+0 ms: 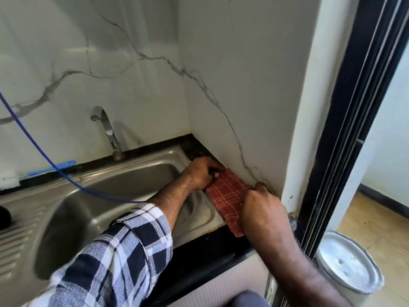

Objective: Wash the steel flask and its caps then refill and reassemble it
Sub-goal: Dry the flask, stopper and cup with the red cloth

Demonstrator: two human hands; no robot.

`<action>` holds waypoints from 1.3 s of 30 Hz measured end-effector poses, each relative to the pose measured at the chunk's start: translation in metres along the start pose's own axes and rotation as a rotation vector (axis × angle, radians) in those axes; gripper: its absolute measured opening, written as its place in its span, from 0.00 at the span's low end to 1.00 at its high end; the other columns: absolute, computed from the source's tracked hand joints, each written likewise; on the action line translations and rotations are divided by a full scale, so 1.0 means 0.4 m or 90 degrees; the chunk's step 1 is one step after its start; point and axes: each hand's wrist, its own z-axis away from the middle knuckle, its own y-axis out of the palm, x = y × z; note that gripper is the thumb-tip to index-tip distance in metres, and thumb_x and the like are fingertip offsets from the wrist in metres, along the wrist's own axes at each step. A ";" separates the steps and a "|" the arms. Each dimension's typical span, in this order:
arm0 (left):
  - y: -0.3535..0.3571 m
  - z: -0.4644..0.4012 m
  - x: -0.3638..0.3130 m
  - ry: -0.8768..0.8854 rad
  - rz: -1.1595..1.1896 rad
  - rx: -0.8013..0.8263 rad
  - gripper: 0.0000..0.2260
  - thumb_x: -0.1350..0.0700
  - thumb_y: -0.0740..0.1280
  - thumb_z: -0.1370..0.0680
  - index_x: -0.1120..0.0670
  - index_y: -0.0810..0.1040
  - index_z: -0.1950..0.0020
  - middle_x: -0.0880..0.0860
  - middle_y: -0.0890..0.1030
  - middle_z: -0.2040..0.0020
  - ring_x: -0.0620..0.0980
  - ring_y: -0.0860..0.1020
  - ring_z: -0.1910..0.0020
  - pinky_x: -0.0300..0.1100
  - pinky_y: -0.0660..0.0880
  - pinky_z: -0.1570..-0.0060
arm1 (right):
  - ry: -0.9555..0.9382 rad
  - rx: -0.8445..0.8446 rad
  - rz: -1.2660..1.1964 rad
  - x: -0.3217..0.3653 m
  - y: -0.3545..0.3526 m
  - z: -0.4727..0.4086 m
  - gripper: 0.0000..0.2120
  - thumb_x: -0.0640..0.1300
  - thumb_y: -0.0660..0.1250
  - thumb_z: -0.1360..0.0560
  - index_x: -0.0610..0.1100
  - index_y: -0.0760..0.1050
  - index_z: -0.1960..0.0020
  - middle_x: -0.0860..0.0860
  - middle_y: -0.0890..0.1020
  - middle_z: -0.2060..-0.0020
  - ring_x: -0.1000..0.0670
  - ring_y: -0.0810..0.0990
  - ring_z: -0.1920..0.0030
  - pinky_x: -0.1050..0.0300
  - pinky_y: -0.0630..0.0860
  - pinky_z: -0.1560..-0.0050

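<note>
A red checked cloth lies on the black counter between the steel sink and the marble side wall. My left hand grips its far end with curled fingers. My right hand pinches its near edge, close to the wall corner. The steel flask and its caps are not in view. A dark object shows only partly at the left edge, on the sink's drainboard.
A chrome tap stands behind the sink bowl. A blue-handled bottle brush lies on the back ledge. A blue cord hangs across the sink. A steel vessel with a lid stands on the floor at the right, beside the black door frame.
</note>
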 end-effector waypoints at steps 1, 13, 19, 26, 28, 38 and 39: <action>0.001 0.003 -0.006 0.010 -0.013 -0.010 0.16 0.62 0.73 0.19 0.50 0.85 0.33 0.49 0.82 0.33 0.45 0.78 0.35 0.29 0.69 0.41 | -0.003 -0.005 0.020 0.003 -0.001 0.004 0.09 0.40 0.67 0.22 0.44 0.81 0.43 0.47 0.77 0.44 0.42 0.82 0.45 0.46 0.80 0.47; -0.033 0.076 0.006 0.012 -0.063 -0.008 0.11 0.50 0.74 0.21 0.47 0.86 0.39 0.49 0.86 0.41 0.51 0.83 0.42 0.46 0.81 0.41 | -0.087 0.030 0.099 0.089 0.020 -0.006 0.15 0.38 0.60 0.23 0.47 0.81 0.42 0.48 0.83 0.44 0.43 0.80 0.41 0.48 0.78 0.45; -0.242 0.273 0.085 -0.028 -0.048 -0.124 0.11 0.51 0.78 0.24 0.53 0.88 0.44 0.52 0.88 0.50 0.49 0.83 0.54 0.39 0.75 0.55 | -0.183 -0.064 0.071 0.249 0.004 -0.007 0.19 0.63 0.65 0.26 0.54 0.82 0.43 0.51 0.84 0.48 0.44 0.84 0.44 0.50 0.80 0.44; -0.536 0.628 0.245 -0.194 -0.057 -0.375 0.08 0.47 0.78 0.26 0.50 0.86 0.53 0.46 0.86 0.58 0.46 0.83 0.59 0.44 0.81 0.53 | -0.343 -0.042 -0.028 0.591 -0.032 0.044 0.17 0.63 0.68 0.24 0.51 0.84 0.50 0.47 0.86 0.52 0.41 0.85 0.49 0.50 0.82 0.51; -0.614 0.745 0.306 -0.267 -0.077 -0.440 0.09 0.46 0.78 0.26 0.50 0.86 0.56 0.45 0.86 0.60 0.44 0.82 0.61 0.44 0.81 0.54 | -0.410 -0.020 -0.084 0.715 -0.028 0.066 0.16 0.61 0.69 0.24 0.49 0.84 0.53 0.44 0.87 0.52 0.39 0.86 0.49 0.49 0.82 0.50; -0.791 1.002 0.677 -0.625 0.022 -0.746 0.11 0.47 0.78 0.26 0.50 0.81 0.54 0.46 0.82 0.57 0.51 0.82 0.54 0.38 0.75 0.56 | -0.510 0.013 -0.269 1.206 0.050 0.111 0.15 0.55 0.68 0.22 0.45 0.84 0.48 0.43 0.85 0.48 0.38 0.83 0.45 0.50 0.79 0.48; -0.798 0.995 0.732 -0.652 0.048 -0.766 0.13 0.46 0.79 0.26 0.51 0.80 0.50 0.48 0.82 0.52 0.52 0.82 0.51 0.39 0.77 0.53 | -0.516 0.008 -0.295 1.238 0.072 0.106 0.14 0.55 0.68 0.22 0.46 0.84 0.48 0.44 0.85 0.49 0.39 0.83 0.45 0.50 0.78 0.48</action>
